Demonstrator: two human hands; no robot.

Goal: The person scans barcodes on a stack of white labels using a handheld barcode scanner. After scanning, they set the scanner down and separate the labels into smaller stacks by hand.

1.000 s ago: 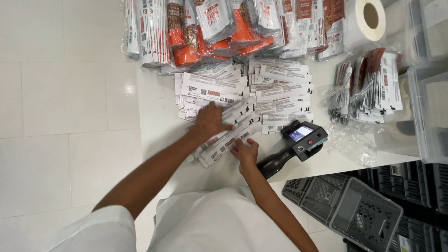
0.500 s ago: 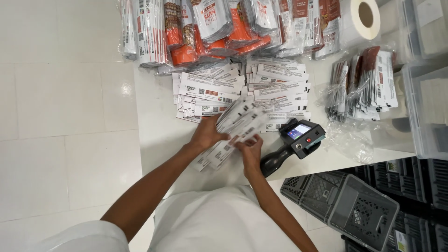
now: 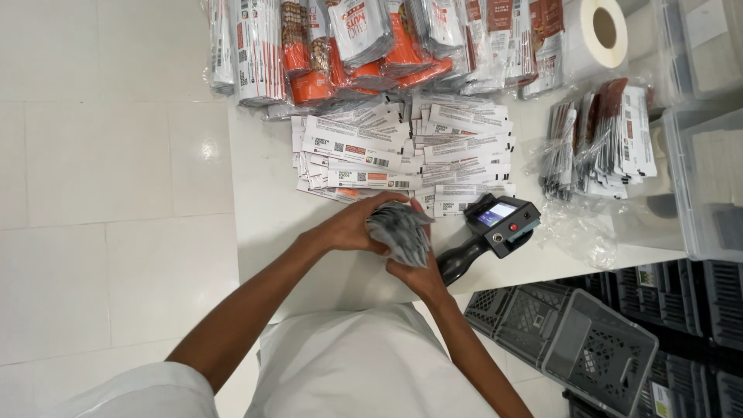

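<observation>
Both my hands hold one stack of silvery pouches (image 3: 400, 231) on edge above the white table (image 3: 263, 201). My left hand (image 3: 354, 226) wraps the stack's left side. From below, my right hand (image 3: 418, 275) supports it. Just beyond the stack lie rows of flat white printed pouches (image 3: 402, 151). A black handheld printer with a small screen (image 3: 495, 228) rests on the table right of my hands.
Orange and white pouch bundles (image 3: 364, 42) line the table's far edge, with a white label roll (image 3: 596, 35) at the back right. Bagged pouches (image 3: 600, 139) and clear bins (image 3: 708, 178) sit to the right. Grey crates (image 3: 573, 333) stand on the floor.
My hands gathered loose pouches off the table into one stack and pulled it toward me, now held upright between both hands. The printer has not moved.
</observation>
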